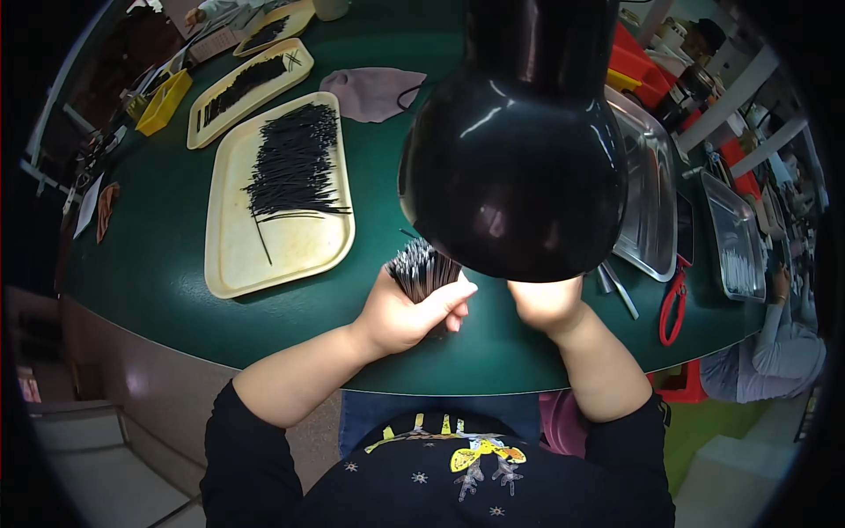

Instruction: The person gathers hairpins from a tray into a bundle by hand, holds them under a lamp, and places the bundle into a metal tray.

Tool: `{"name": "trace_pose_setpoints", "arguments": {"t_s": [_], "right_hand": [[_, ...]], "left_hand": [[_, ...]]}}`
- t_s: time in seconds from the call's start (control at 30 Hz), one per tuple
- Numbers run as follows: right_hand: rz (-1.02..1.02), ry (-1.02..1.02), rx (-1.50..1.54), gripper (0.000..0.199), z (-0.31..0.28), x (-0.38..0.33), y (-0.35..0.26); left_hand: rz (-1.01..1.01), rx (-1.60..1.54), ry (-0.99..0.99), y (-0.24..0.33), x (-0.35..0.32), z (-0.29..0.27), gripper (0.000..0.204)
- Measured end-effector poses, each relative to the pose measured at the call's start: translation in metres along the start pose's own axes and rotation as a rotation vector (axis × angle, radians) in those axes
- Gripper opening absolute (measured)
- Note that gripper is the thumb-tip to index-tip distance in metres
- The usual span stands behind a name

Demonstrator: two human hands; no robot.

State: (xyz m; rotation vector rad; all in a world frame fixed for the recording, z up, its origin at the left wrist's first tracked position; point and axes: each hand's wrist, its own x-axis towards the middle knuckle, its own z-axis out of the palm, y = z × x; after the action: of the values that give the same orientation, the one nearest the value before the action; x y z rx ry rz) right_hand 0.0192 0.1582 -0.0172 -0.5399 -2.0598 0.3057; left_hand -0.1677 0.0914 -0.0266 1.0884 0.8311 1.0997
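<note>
A person in a dark top is sitting at a dark green counter (pixel 167 264), the left hand (pixel 407 310) clenching its grip around a bundle of thin black rods (pixel 423 268) held upright just in front of the body, the rod tips fanning toward 12 o'clock. The right hand (pixel 546 304) is resting just at 3 o'clock of the bundle, its fingers hiding behind the glossy black lamp shade (pixel 515 167) that is hanging over the middle of the scene, so whether that grip is closing on anything cannot be told. At 10 o'clock from the left hand, a cream tray (pixel 282 251) is lying on the counter, carrying a loose heap of black rods (pixel 295 163) in its far half. Farther along at 11 o'clock, a second cream tray (pixel 211 123) and a third cream tray (pixel 295 18) are each holding more dark rods, with a yellow bin (pixel 165 101) sitting beside them. A grey face mask (pixel 374 92) is lying at 12 o'clock, near the first tray's far corner. At 3 o'clock of the lamp shade, a steel tray (pixel 651 185) is sitting on the counter, and red-handled scissors (pixel 673 304) are lying just below it near the counter's edge. Another person's sleeve (pixel 779 352) is showing at the far right.
</note>
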Motion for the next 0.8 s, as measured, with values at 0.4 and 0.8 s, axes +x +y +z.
{"name": "trace_pose_setpoints", "arguments": {"t_s": [0.4, 0.8], "right_hand": [[0.41, -0.161, 0.838, 0.065, 0.013, -0.037, 0.022], [0.431, -0.201, 0.853, 0.082, 0.02, -0.043, 0.021]], "left_hand": [[-0.104, -0.264, -0.087, -0.002, 0.009, -0.004, 0.013], [-0.273, -0.447, -0.049, -0.028, 0.001, -0.009, 0.019]]}}
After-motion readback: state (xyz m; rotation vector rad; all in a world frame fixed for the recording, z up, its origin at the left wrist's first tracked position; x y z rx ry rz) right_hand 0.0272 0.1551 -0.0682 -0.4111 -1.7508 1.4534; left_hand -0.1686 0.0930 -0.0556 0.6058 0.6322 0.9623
